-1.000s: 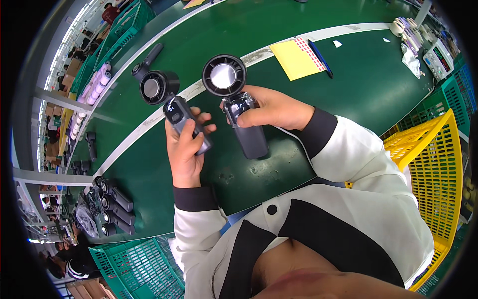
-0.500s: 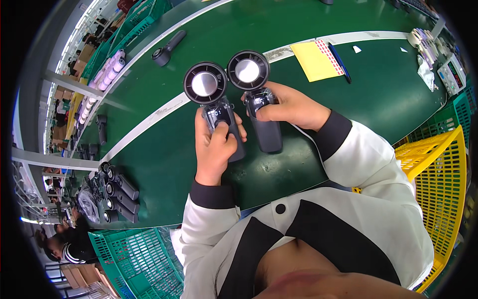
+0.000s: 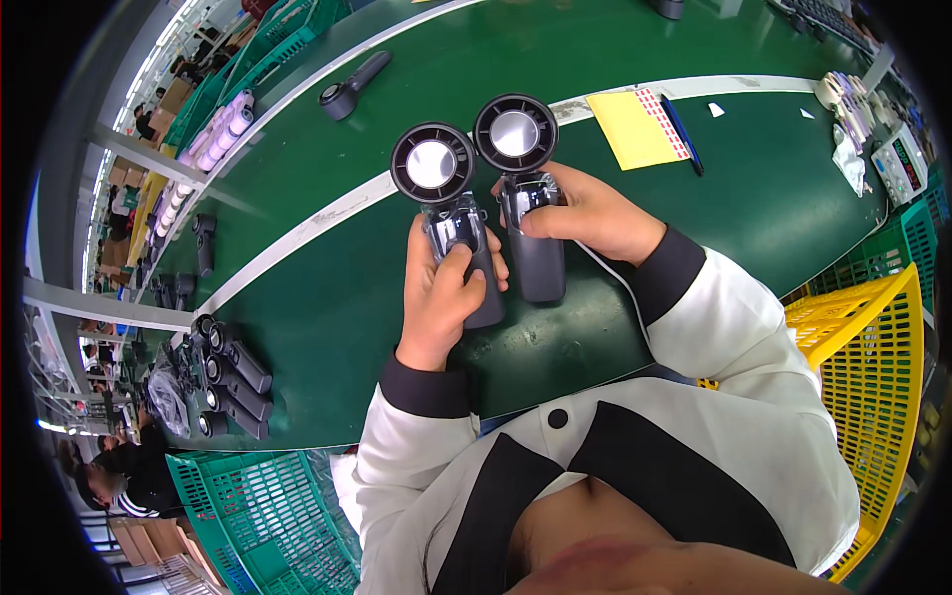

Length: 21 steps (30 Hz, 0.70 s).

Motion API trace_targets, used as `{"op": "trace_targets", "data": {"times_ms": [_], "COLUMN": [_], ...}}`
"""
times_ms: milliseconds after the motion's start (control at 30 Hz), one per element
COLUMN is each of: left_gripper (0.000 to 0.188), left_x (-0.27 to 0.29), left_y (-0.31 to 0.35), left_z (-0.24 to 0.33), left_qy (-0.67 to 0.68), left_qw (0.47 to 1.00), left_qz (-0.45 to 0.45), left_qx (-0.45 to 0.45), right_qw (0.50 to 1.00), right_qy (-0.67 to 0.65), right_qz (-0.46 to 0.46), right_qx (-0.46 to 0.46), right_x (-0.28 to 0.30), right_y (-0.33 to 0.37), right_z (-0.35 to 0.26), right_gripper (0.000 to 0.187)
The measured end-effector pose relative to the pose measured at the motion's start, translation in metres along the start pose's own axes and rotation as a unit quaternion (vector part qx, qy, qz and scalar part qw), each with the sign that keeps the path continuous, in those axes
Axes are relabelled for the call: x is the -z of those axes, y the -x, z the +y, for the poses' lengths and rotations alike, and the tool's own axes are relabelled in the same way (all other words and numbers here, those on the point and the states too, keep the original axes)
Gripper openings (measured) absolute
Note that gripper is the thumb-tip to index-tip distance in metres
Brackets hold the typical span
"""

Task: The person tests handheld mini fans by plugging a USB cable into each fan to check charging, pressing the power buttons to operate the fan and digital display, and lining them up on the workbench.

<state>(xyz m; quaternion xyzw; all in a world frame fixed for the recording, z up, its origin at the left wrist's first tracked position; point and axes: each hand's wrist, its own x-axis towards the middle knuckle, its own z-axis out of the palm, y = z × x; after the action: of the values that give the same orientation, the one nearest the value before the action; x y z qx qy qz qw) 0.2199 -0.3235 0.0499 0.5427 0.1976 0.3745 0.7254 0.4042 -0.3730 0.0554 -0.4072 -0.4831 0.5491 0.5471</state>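
Observation:
Two dark grey handheld fans are held side by side above the green bench, their round heads pointing away from me. My left hand (image 3: 441, 295) is wrapped round the handle of the left fan (image 3: 433, 164), its thumb on the front of the body. Round the right fan (image 3: 516, 134) my right hand (image 3: 600, 215) is closed, the thumb lying across the upper handle. Both heads have a black ring and a silvery centre disc, and they nearly touch. A clear glossy cover shows on the upper part of each handle.
Several similar fans (image 3: 236, 382) lie at the bench's left, and another fan (image 3: 354, 86) lies beyond the white strip. Further right are a yellow pad (image 3: 635, 129), a blue pen (image 3: 682, 136) and a meter with a display (image 3: 900, 166). Green (image 3: 263, 516) and yellow baskets (image 3: 863, 397) flank me.
Both hands and fans have shifted slightly to the right in view. The left fan's lit display marks no longer show. The grip of each hand is the same.

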Motion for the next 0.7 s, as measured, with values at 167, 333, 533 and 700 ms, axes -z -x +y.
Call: {"op": "trace_targets", "data": {"times_ms": [167, 333, 533, 700], "left_gripper": [0.052, 0.053, 0.053, 0.054], "left_x": [-0.0024, -0.0038, -0.0024, -0.0021], "left_y": [0.0012, 0.0021, 0.002, 0.002], "left_z": [-0.0026, -0.0035, -0.0049, -0.0065], "left_qy": [0.023, 0.027, 0.026, 0.018], "left_qw": [1.0, 0.999, 0.999, 1.0], "left_qz": [-0.011, -0.001, -0.004, -0.001], "left_qx": [0.005, 0.019, 0.023, 0.025], "right_qw": [1.0, 1.0, 1.0, 1.0], "right_qy": [-0.02, -0.002, 0.016, 0.013], "right_qz": [-0.009, -0.011, -0.02, -0.014], "right_qx": [0.0, -0.006, -0.007, -0.011], "right_x": [0.0, 0.0, 0.0013, 0.0015], "right_y": [-0.0008, 0.0, -0.0008, -0.0008], "right_z": [0.0016, -0.0004, 0.0001, 0.0012], "right_gripper": [0.038, 0.037, 0.037, 0.038]}}
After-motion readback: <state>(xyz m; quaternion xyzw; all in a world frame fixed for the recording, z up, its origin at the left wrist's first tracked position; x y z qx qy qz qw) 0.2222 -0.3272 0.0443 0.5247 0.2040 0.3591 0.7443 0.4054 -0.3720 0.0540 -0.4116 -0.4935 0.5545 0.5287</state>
